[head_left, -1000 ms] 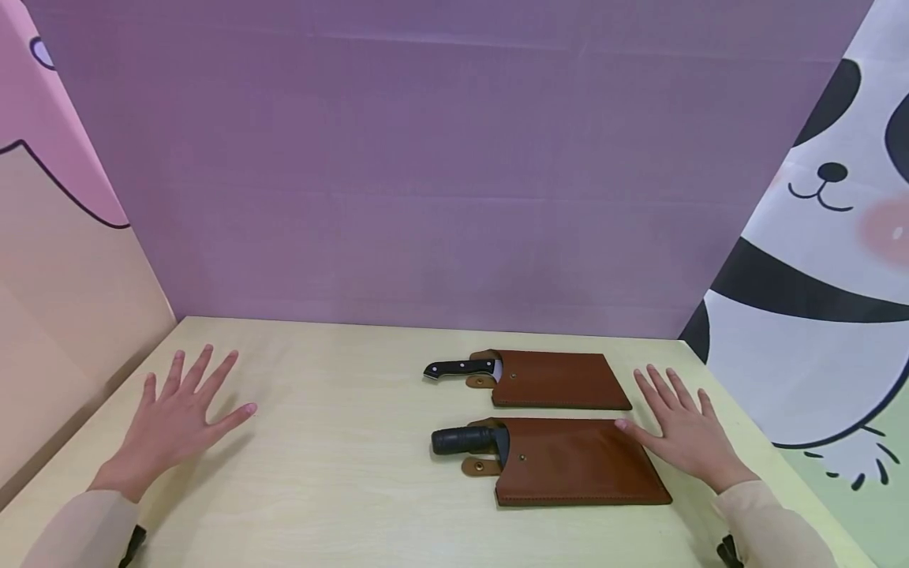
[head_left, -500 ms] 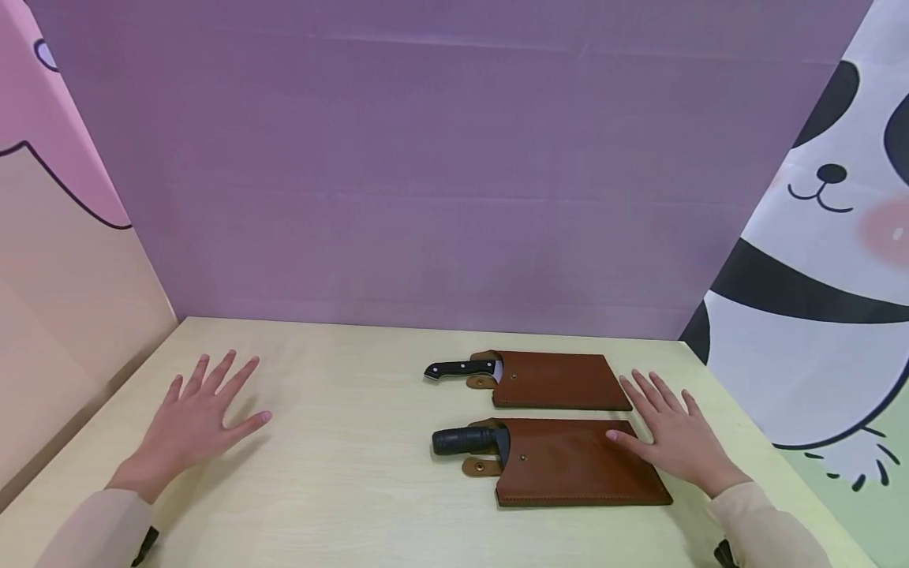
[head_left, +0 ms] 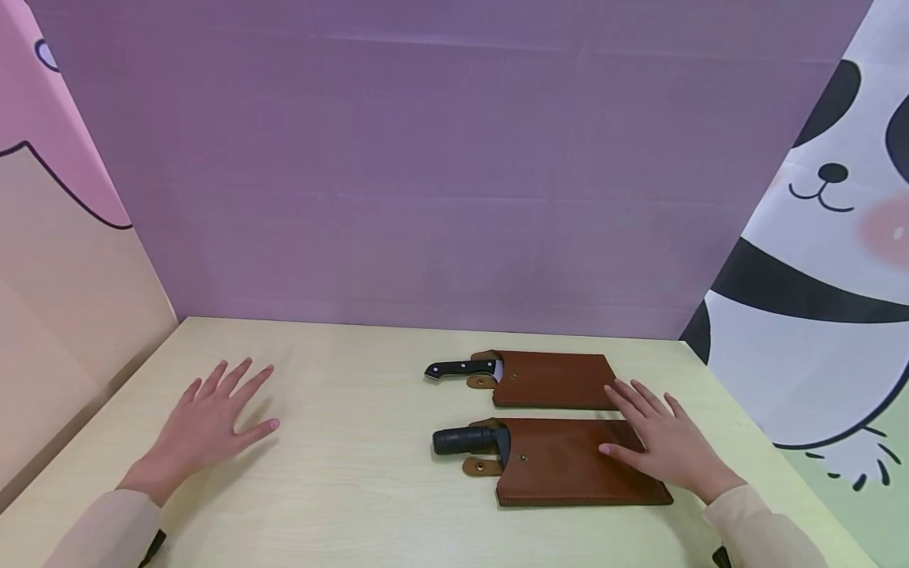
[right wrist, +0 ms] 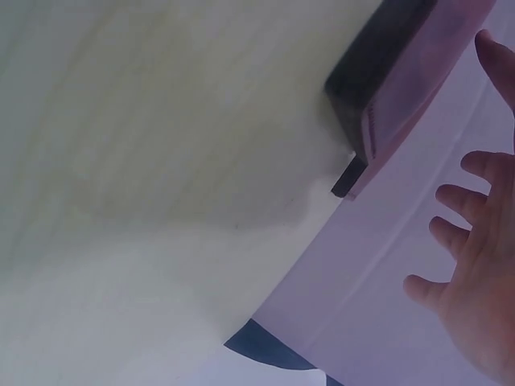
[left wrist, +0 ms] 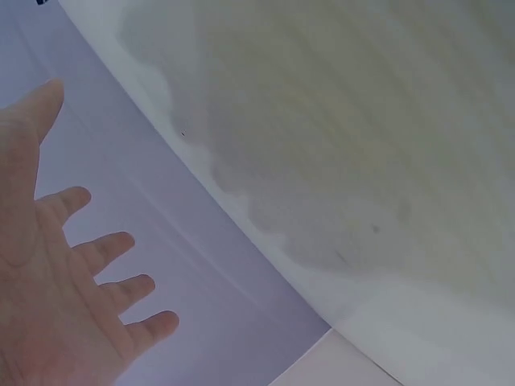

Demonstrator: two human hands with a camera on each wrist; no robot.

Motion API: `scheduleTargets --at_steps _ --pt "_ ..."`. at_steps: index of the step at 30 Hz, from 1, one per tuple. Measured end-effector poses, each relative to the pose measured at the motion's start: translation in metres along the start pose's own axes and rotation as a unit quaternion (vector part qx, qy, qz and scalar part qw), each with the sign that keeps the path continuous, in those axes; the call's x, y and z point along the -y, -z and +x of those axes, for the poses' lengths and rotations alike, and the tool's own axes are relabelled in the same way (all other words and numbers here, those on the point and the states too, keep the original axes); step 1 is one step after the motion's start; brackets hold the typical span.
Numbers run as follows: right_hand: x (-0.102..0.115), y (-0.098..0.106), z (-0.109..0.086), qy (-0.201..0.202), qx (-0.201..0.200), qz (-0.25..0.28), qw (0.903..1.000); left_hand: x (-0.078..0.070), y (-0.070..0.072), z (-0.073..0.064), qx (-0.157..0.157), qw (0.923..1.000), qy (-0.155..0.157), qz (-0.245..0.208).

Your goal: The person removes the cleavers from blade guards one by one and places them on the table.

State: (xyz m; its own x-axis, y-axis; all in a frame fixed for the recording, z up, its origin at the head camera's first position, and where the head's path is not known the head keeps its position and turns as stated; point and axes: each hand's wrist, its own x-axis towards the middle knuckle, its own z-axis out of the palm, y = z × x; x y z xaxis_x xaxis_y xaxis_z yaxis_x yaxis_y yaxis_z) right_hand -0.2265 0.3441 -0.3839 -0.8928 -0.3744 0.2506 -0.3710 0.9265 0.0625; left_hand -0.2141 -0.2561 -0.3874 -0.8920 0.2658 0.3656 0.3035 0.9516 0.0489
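Two brown leather knife sheaths lie flat on the table, one behind the other. From the rear sheath (head_left: 554, 379) a black riveted knife handle (head_left: 461, 368) sticks out to the left. The front sheath (head_left: 561, 465) is larger, and a thick black round handle (head_left: 463, 440) protrudes from it. My right hand (head_left: 667, 446) hovers with spread fingers over the right end of the front sheath, fingertips overlapping the rear sheath's corner in the head view. Far to the left, my left hand (head_left: 206, 430) is held above bare tabletop, fingers spread, holding nothing.
Pale wood-grain table (head_left: 341, 442) under everything. A purple cloth backdrop (head_left: 454, 173) rises at its far edge. To the right hangs a panda-print panel (head_left: 817, 355); a pink and beige panel (head_left: 64, 276) stands at the left. Small brown snap straps (head_left: 481, 467) extend beside the handles.
Both hands have drifted inward: the left to the right, the right to the left and farther over the sheaths. Sheaths and handles have stayed in place.
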Motion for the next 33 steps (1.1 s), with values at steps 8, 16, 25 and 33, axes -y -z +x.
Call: scheduleTargets --at_steps 8,16,25,33 --pt "0.008 -0.002 0.0 0.036 -0.023 -0.006 0.9991 -0.007 0.0 0.001 -0.016 0.9996 -0.023 0.01" --pt "0.015 -0.003 0.0 0.082 -0.056 -0.024 0.9947 -0.017 -0.003 0.003 -0.026 0.9986 -0.044 0.011" --pt "0.024 -0.001 -0.001 0.099 -0.026 -0.013 0.9947 -0.027 -0.007 0.004 -0.032 0.9971 -0.069 0.004" --pt "0.031 0.0 -0.002 0.102 -0.008 -0.006 0.9947 -0.037 -0.01 0.006 -0.036 0.9953 -0.089 0.011"
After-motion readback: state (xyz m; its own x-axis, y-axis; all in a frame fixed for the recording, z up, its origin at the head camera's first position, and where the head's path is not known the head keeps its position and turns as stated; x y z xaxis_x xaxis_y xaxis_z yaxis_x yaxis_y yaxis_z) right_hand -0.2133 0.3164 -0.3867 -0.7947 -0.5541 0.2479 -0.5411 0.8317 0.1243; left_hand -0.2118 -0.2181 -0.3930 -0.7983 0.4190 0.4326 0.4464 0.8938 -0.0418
